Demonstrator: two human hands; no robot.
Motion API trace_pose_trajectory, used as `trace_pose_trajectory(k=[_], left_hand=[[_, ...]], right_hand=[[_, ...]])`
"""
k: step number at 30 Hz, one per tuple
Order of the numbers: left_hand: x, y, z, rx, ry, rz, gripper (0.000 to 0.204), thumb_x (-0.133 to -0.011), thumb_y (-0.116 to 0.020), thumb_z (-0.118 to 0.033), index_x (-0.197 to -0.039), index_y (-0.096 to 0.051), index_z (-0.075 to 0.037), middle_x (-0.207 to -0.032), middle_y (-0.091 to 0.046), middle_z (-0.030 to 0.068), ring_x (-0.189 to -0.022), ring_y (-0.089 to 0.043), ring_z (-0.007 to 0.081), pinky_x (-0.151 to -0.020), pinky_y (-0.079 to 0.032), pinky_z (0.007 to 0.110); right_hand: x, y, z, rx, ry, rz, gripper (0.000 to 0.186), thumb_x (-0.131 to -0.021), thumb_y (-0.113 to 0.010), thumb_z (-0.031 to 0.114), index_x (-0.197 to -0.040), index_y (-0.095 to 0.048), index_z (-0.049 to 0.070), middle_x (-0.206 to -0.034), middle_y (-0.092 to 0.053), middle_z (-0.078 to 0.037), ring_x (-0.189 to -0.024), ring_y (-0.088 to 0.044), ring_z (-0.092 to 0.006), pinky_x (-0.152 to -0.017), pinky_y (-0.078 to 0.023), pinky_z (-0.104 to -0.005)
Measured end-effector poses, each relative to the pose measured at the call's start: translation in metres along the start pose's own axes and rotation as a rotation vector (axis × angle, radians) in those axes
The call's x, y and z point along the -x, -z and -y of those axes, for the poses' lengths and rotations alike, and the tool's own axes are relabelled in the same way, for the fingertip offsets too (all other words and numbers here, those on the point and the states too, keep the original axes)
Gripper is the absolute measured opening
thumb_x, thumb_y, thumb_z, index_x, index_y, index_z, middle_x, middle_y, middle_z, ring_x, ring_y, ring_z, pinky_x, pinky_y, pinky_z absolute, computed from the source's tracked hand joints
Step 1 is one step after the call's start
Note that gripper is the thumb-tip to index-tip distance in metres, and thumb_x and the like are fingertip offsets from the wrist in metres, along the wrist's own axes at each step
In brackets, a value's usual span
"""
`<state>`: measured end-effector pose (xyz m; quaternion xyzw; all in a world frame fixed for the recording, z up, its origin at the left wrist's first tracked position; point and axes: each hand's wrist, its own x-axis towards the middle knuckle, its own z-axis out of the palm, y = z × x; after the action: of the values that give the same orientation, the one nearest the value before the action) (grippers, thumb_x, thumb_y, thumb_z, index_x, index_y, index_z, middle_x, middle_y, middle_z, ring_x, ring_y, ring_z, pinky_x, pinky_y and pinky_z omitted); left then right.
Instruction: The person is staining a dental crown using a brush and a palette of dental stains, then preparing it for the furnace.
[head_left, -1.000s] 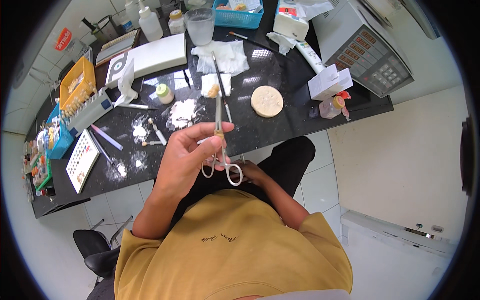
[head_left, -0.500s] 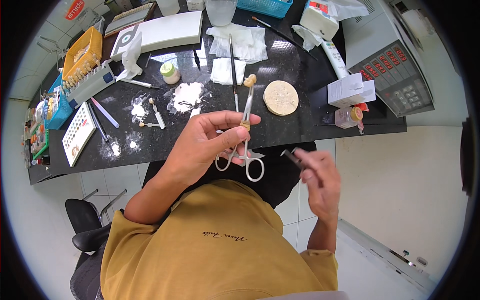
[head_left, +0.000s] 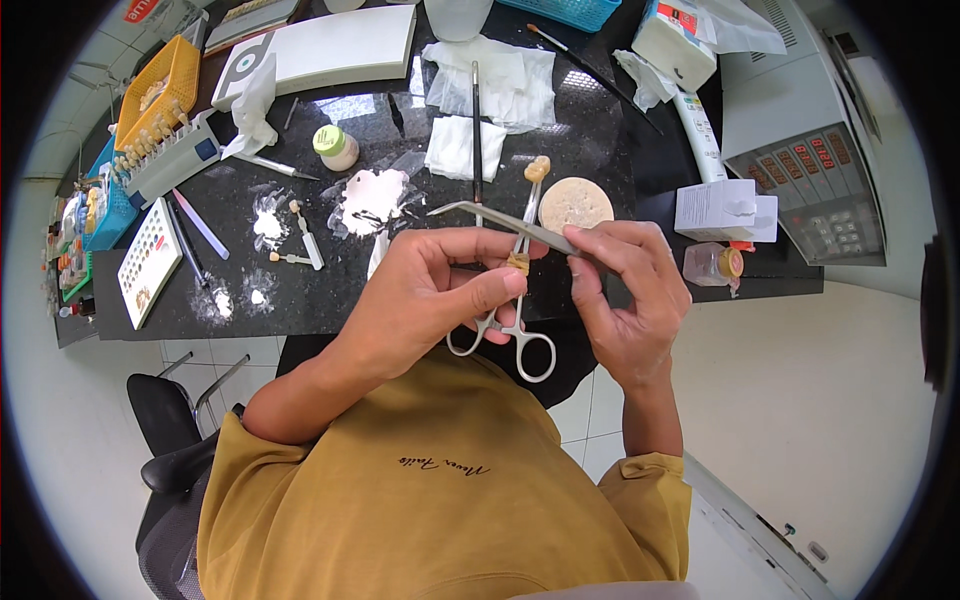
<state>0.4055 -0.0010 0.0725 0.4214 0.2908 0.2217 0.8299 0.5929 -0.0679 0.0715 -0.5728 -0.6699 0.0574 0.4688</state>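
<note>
So a ring-handled clamp (head_left: 533, 203) is held upright in the left hand (head_left: 425, 285), with that grip closed around it between thumb and fingers, and a tan band (head_left: 518, 263) is wrapped around its shanks right by the thumb tip. A small tooth-like piece (head_left: 537, 169), yellowish, is carried at the clamp's top end, above the bench (head_left: 320, 310) and well clear of both hands. Bent-tip tweezers (head_left: 500, 217) are pinched in the right hand (head_left: 635, 295), so that grip is clamped too. They're pointed leftward, and the clamp is crossed by them just below the piece. Whether the two metal tools are actually touching can't be told from this angle, and neither can whether the tweezer tips are parted.

Behind the clamp, a round pale disc (head_left: 580, 200) can be seen, partly hidden by the right hand and tweezers. Off to the left, a patch of pinkish-white powder (head_left: 375, 203) is spread out, with a green-lidded jar (head_left: 335, 147) set near it. A dark-handled brush (head_left: 477, 130) is laid across folded white tissue (head_left: 452, 150).
</note>
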Motion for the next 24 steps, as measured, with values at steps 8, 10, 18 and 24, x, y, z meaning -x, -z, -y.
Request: trace_pose_trajectory(k=[8,10,18,24], left_hand=[[-0.002,0.0,-0.008,-0.022,0.012,0.016,0.029,-0.09,-0.061,-0.012,-0.114,-0.06,0.005,-0.076,-0.063,0.0049,-0.062,-0.06,0.0084,-0.056,-0.051,0.021],[0.0,0.002,-0.014,-0.045,0.011,0.032,0.029,-0.09,-0.061,-0.012,-0.114,-0.06,0.005,-0.076,-0.063,0.0045,-0.062,-0.06,0.0081,-0.056,-0.051,0.021],[0.0,0.011,-0.036,-0.298,0.067,0.016,0.029,-0.088,-0.062,-0.012,-0.112,-0.063,0.005,-0.075,-0.061,0.0024,-0.06,-0.061,0.0068,-0.048,-0.049,0.018],[0.002,0.02,-0.042,-0.486,0.046,0.045,0.026,-0.085,-0.066,-0.011,-0.107,-0.066,0.003,-0.077,-0.06,0.0023,-0.06,-0.061,0.0066,-0.047,-0.048,0.017]], right_hand=[[-0.012,0.01,-0.001,0.026,0.107,-0.066,0.028,-0.066,-0.067,-0.008,-0.092,-0.068,0.004,-0.081,-0.062,-0.01,-0.07,-0.062,-0.0194,-0.059,-0.049,-0.0274],[-0.008,0.028,-0.006,0.022,0.116,-0.067,0.023,-0.073,-0.065,-0.007,-0.094,-0.064,0.003,-0.084,-0.062,-0.008,-0.074,-0.062,-0.0167,-0.063,-0.049,-0.0275],[-0.027,0.089,-0.011,-0.097,-0.324,0.026,0.019,-0.088,-0.064,0.01,-0.105,-0.058,0.002,-0.086,-0.056,-0.002,-0.07,-0.052,-0.0077,-0.064,-0.048,-0.0237],[-0.065,0.102,-0.001,0.221,0.095,0.173,0.026,-0.07,-0.068,-0.008,-0.094,-0.071,0.003,-0.084,-0.059,-0.007,-0.068,-0.056,-0.0119,-0.055,-0.046,-0.0227]])
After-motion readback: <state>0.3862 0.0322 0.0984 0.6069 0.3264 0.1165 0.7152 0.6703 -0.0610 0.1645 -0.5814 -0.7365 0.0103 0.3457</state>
